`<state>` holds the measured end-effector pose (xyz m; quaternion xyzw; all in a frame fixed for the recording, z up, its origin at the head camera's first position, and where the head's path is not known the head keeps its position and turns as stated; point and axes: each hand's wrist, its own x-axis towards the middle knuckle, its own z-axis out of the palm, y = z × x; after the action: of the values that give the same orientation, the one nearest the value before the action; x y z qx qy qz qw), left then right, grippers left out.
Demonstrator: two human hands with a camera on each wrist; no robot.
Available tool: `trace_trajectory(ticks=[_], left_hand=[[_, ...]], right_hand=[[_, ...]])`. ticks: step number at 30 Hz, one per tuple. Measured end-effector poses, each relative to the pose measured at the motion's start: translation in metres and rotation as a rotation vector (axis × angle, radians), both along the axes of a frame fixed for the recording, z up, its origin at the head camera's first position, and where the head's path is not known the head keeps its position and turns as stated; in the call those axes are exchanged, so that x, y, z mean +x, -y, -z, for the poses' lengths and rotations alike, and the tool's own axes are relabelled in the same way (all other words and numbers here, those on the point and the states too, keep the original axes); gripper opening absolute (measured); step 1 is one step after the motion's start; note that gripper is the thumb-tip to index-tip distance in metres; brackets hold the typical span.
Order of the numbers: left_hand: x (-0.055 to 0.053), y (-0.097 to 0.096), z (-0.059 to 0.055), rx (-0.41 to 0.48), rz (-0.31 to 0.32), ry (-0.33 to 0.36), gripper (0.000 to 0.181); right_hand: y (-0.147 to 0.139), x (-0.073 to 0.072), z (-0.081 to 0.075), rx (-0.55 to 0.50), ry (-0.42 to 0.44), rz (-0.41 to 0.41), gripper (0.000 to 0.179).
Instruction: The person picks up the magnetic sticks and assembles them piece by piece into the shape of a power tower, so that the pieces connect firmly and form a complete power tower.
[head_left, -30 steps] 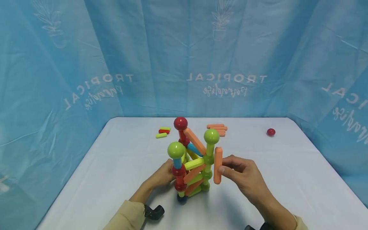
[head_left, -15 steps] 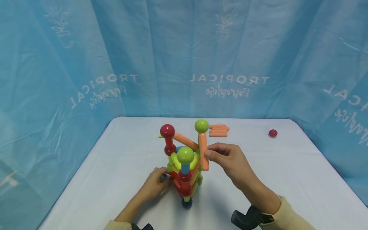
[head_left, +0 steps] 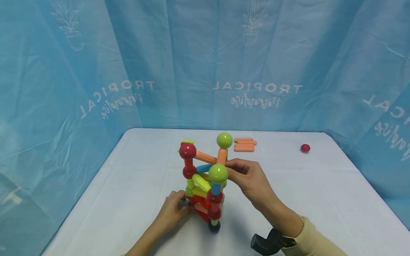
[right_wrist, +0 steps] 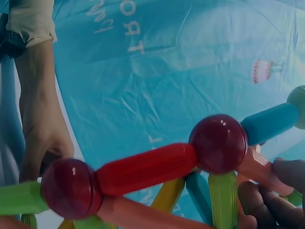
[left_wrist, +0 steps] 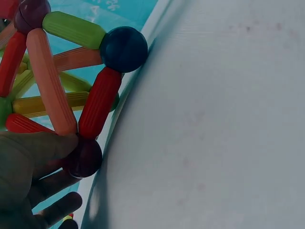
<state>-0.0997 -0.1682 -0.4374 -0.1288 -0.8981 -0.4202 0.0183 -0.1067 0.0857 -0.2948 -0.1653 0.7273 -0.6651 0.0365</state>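
A magnetic stick-and-ball tower stands in the table's middle, with a dark blue ball at its near foot. Its tops carry a red ball, a far green ball and a near green ball. My right hand pinches an orange magnetic stick that appears between the two green balls; its near end is hidden, so contact there is unclear. At the base, my left hand pinches a dark red ball, where red and orange sticks meet in the left wrist view.
Several orange sticks lie at the back of the white table. Behind the tower are a few yellow-green and red sticks, partly covered. A loose red ball sits at the back right. A blue curtain hangs behind the table.
The tower has turned, its near column shifting right and its red-topped column left. My right hand has brought the orange stick left, from beside the tower to its top between the green balls.
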Motion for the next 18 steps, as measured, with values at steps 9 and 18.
trace_trajectory(ticks=[9, 18], left_hand=[[0.008, -0.006, 0.001, -0.046, -0.015, -0.031, 0.03], [0.02, -0.037, -0.001, -0.052, -0.008, -0.017, 0.029]], right_hand=[[-0.038, -0.035, 0.025, 0.176, -0.125, 0.207, 0.032], [-0.076, -0.149, 0.101, 0.738, -0.2, 0.303, 0.034]])
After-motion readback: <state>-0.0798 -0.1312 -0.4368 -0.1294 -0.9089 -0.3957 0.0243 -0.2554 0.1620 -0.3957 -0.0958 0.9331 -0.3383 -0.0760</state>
